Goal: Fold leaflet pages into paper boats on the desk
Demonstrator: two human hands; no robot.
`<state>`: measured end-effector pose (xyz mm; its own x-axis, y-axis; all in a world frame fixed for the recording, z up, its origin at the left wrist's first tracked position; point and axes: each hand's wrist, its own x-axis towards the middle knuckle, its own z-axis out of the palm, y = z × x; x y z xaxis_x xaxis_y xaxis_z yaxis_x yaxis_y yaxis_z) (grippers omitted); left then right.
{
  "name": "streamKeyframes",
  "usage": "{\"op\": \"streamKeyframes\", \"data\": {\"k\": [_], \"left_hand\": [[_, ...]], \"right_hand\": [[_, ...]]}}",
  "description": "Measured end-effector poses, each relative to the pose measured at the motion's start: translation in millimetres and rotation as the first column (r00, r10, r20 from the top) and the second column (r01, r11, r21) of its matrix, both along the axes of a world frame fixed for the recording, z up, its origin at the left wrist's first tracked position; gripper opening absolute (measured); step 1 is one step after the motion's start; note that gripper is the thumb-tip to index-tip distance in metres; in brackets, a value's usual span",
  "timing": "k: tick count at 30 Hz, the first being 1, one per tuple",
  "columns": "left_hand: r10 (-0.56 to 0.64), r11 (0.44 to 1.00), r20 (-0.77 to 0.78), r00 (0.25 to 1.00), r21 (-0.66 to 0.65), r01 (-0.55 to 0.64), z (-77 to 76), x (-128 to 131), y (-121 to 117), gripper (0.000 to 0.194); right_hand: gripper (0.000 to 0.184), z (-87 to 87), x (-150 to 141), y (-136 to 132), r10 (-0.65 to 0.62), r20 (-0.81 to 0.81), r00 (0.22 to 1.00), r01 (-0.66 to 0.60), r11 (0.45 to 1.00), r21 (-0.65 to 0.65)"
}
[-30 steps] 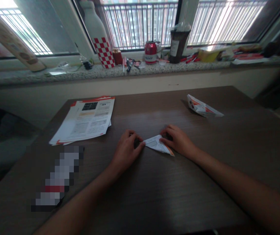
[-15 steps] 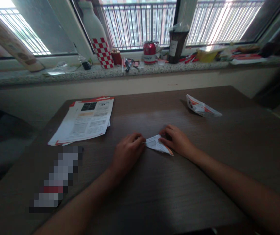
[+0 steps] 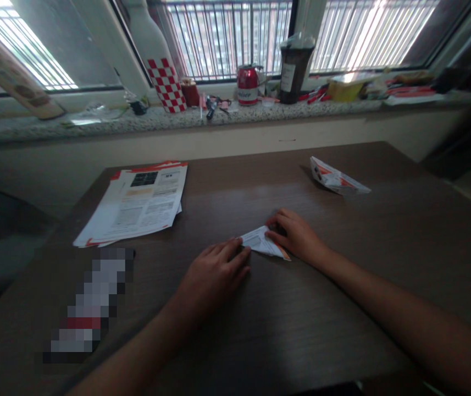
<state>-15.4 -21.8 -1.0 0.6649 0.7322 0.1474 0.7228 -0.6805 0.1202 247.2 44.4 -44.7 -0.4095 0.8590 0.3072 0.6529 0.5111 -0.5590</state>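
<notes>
A small folded sheet of paper [image 3: 263, 242], white with print and an orange edge, lies on the brown table between my hands. My left hand [image 3: 215, 269] rests at its left tip, with fingers stretched out and the fingertips on the paper. At its upper right side, my right hand [image 3: 293, 231] has curled fingers, with thumb and forefinger closed on the paper. Farther back to the right stands another folded paper piece [image 3: 338, 179], white and orange, apart from both hands.
A stack of printed sheets [image 3: 144, 212] lies at the back left of the table [image 3: 235, 187]. In front of it is a blurred-out oblong object [image 3: 90, 302]. The stone windowsill [image 3: 202, 122] holds a checkered bottle [image 3: 165, 82], a red can [image 3: 247, 88], a dark cup [image 3: 295, 71] and a yellow container [image 3: 344, 91].
My left hand has shifted slightly down and its fingers have straightened out at the paper's left tip. My right hand stays at the paper's right side. The whole view has moved slightly.
</notes>
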Motion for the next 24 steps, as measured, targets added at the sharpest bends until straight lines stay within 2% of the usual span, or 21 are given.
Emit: {"op": "streamKeyframes", "data": {"k": [12,24], "left_hand": [[0.014,0.992,-0.007,1.0,-0.126,-0.015,-4.5,-1.5,-3.1,0.052],[-0.022,0.988,-0.003,1.0,-0.152,0.022,-2.4,-5.2,4.7,0.05]], "right_hand": [[0.009,-1.6,0.7,1.0,0.0,-0.01,1.0,0.0,1.0,-0.001],[0.011,0.6,0.5,0.8,-0.004,-0.025,1.0,0.003,1.0,-0.013]]}}
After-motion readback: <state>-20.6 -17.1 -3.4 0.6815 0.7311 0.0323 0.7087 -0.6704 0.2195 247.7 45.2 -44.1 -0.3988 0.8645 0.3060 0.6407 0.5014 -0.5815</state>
